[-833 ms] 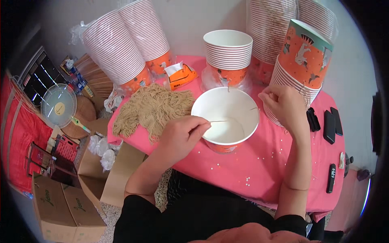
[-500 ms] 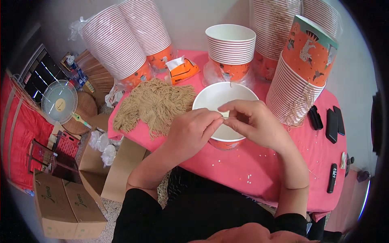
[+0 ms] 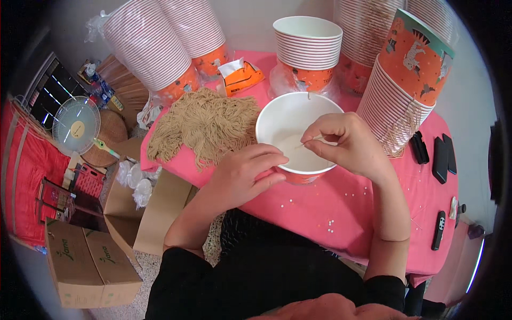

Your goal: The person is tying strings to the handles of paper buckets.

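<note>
A white-lined paper bucket (image 3: pixel 272 113) stands upright before me on the pink-covered table. Over its mouth, my right hand (image 3: pixel 349 141) is closed in a pinch on a thin pale strand (image 3: pixel 299 147), whose end pokes out past the fingertips. At the bucket's near left rim is my left hand (image 3: pixel 248 173), its thumb apart from its loosely bent fingers and nothing visible in it. Beside the bucket on the left lies a heap of tan cord (image 3: pixel 208 125). More cord (image 3: pixel 400 133) hangs down a tilted stack of orange buckets (image 3: pixel 392 96) at the right.
Stacked buckets (image 3: pixel 306 50) and plastic-wrapped stacks (image 3: pixel 146 48) line the back, near an orange tissue pack (image 3: pixel 242 77). Small white dots (image 3: pixel 330 226) are scattered on the pink cloth (image 3: pixel 298 213). Phones (image 3: pixel 440 160) lie far right. Cardboard boxes (image 3: pixel 90 261) and a fan (image 3: pixel 77 128) stand left.
My hands, together over the bucket's mouth before, have parted. The left has opened and drawn back to the rim; the right still pinches. The whole view has shifted slightly.
</note>
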Tool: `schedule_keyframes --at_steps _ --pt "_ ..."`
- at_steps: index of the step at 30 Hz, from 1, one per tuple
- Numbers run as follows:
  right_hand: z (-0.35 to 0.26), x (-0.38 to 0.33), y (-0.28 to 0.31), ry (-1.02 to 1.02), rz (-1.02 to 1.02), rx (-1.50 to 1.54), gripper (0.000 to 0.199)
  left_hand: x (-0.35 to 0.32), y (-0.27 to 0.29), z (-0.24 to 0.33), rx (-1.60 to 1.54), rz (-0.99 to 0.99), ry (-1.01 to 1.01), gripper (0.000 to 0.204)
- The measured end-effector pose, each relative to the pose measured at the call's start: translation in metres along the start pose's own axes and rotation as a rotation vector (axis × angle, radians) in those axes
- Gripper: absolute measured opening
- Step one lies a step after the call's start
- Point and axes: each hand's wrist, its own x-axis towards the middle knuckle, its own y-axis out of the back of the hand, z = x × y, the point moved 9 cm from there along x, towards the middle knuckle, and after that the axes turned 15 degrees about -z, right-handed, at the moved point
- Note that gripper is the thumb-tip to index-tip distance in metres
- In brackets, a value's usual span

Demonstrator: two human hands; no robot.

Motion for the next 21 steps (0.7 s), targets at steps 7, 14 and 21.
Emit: schedule_keyframes --at_steps 7,14,21 --pt "-0.013 -0.002 -0.013 0.072 -0.141 -0.063 0.005 -0.003 -0.004 0.007 0.113 0.084 -0.136 0.018" --pt "-0.022 -0.005 -0.018 0.140 -0.180 -0.320 0.006 -0.009 0.002 0.031 0.487 0.251 -0.326 0.028" --pt "-0.030 -0.009 -0.020 0.175 -0.140 -0.398 0.005 -0.013 0.002 0.038 0.536 0.296 -0.386 0.028"
